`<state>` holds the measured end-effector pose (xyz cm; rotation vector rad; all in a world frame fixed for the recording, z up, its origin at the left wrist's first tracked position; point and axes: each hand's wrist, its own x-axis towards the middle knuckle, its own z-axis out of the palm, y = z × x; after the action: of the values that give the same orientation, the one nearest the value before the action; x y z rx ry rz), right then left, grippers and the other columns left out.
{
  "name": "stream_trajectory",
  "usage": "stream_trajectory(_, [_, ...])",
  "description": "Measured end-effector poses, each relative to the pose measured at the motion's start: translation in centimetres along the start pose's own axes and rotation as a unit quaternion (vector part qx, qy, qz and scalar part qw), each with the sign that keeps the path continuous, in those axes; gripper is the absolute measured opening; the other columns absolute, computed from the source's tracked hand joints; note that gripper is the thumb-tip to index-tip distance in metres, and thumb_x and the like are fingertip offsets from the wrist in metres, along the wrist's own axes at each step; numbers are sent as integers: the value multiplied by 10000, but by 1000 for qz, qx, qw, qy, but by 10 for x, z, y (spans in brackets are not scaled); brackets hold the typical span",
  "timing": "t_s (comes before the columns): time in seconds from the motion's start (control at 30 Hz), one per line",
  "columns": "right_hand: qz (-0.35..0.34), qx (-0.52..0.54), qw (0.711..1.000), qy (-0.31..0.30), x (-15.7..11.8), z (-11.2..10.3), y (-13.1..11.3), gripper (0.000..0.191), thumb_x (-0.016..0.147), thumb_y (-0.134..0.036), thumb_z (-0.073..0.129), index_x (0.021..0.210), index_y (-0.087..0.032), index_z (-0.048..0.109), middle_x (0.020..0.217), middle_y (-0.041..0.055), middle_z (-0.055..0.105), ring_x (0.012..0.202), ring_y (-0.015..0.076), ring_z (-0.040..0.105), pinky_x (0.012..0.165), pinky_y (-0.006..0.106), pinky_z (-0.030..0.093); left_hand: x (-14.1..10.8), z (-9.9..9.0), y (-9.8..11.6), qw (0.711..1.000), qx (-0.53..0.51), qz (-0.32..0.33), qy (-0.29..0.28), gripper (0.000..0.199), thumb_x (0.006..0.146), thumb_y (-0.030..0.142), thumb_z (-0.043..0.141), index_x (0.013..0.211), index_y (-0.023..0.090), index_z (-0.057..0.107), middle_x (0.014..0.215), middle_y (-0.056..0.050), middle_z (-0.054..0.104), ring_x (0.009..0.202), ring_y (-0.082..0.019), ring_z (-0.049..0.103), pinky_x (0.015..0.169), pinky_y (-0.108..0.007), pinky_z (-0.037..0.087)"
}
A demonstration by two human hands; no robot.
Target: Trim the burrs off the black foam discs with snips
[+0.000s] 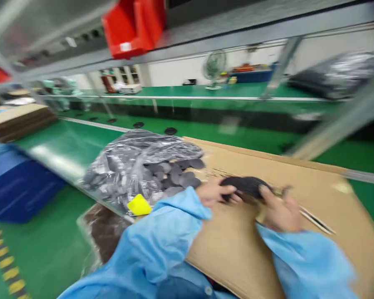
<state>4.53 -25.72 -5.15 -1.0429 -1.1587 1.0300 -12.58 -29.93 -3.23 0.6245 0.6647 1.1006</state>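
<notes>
Between my two hands is a dark stack of thin round discs (244, 185), blurred by motion, held above a brown cardboard sheet (233, 245). My left hand (216, 192) grips its left end, thumb on top. The right end is held by my right hand (282, 209), whose fingers are smeared. Left of my left hand, a clear plastic bag (124, 166) lies on the bench with many loose grey discs (176, 174) at its opening. A yellow piece (139, 205) rests on the bag's near side. A thin pointed tool (318, 221) lies on the cardboard beside my right hand.
Behind the cardboard runs a green conveyor belt (199, 131) carrying several dark discs (171, 131). A slanted metal post (336, 120) stands at the right. Red bins (134, 29) hang overhead. At the left are stacked boards (18, 120) and a person's blue clothing (21, 182).
</notes>
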Motion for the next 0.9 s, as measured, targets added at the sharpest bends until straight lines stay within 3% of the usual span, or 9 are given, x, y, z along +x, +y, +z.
stream_trajectory(0.03, [22,4,999,40,0,0,-4,360,603,-449,763,827,-196,637,708,32,628,623,202,586,641,394,494,-1,2,1,999,-12,28,32,448,621,236,796,1006,118,599,861,-87,656,639,-146,642,653,-285,519])
stream_trajectory(0.17, [9,19,1000,2,1,4,-7,377,630,-454,730,841,-168,604,739,22,629,692,172,583,708,345,489,4,0,2,987,-48,76,132,270,685,163,736,926,128,621,882,-71,669,701,-141,646,728,-304,530])
stream_trajectory(0.3, [-31,-3,999,-41,-10,5,-13,261,707,-391,684,832,-176,604,763,17,613,706,151,560,718,310,475,1,1,-1,990,-40,71,116,269,694,184,740,934,135,628,883,-63,674,743,-159,648,761,-341,529])
stream_trajectory(0.43, [-46,-50,996,-64,-19,8,-20,215,709,-331,661,855,-191,589,744,1,588,676,146,542,678,290,469,-3,6,-3,991,10,94,94,408,622,159,795,1000,149,642,927,-55,684,836,-164,643,799,-315,511])
stream_trajectory(0.57, [-62,-108,976,-179,-21,7,-25,297,741,-260,614,1031,-201,605,837,17,630,722,161,574,724,304,476,0,4,-6,977,41,161,133,423,577,163,822,969,134,667,965,-60,693,912,-183,635,892,-343,481])
stream_trajectory(0.67, [-71,-126,959,-243,-21,5,-28,226,772,-262,586,984,-192,624,824,15,638,714,158,576,702,287,469,2,2,-8,966,66,192,159,394,565,174,830,928,139,680,928,-46,699,894,-181,637,914,-359,470])
stream_trajectory(0.77, [-71,-169,951,-248,-19,3,-30,160,778,-314,587,859,-179,619,697,-2,595,626,144,534,622,268,436,1,2,-8,967,86,188,151,386,572,187,829,929,131,690,931,-56,702,899,-183,637,916,-352,471])
stream_trajectory(0.9, [-79,-188,955,-215,-17,2,-28,172,748,-349,618,770,-181,591,662,-4,571,613,146,512,611,271,423,-1,7,-4,976,28,154,153,350,636,260,800,938,130,681,902,-67,701,849,-187,653,863,-360,503])
